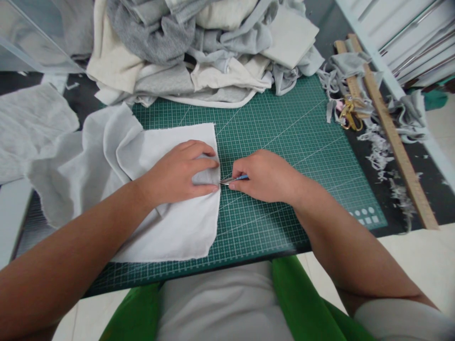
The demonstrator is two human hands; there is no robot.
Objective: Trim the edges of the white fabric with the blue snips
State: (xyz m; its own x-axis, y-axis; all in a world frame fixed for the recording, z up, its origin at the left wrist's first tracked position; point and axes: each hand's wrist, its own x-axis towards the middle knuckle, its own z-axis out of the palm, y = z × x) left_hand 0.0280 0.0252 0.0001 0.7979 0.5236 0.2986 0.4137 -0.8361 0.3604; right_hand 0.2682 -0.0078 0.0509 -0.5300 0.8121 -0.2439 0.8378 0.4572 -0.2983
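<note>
The left hand (pixel 181 173) lies flat on a piece of white cloth (pixel 170 208), fingers spread only a little, pinning down a small grey patch (pixel 206 176) at the cloth's right edge. The right hand (pixel 265 176) sits just beside it at three o'clock, curled narrow around a thin tool with a blue handle (pixel 239 178); its metal tip points at nine o'clock and meets the cloth edge right at the left fingertips. What kind of tool it is, I cannot tell.

The white cloth rests on the left half of a green cutting mat (pixel 291 137), its far side trailing off the mat toward nine o'clock in loose folds. At twelve o'clock a pile of grey and cream fabric (pixel 199 47) slumps onto the mat's far edge. At two o'clock, off the mat, lie gold-handled scissors (pixel 350 116) among grey offcuts (pixel 380 142), with a wooden ruler (pixel 391 132) running down toward four o'clock.

The risk, as I judge it, lies in how close the tip is to the left fingertips: a slip forward could nick them. If the pinning hand eases, the patch could shift or the cloth bunch, putting the tool off its line.
</note>
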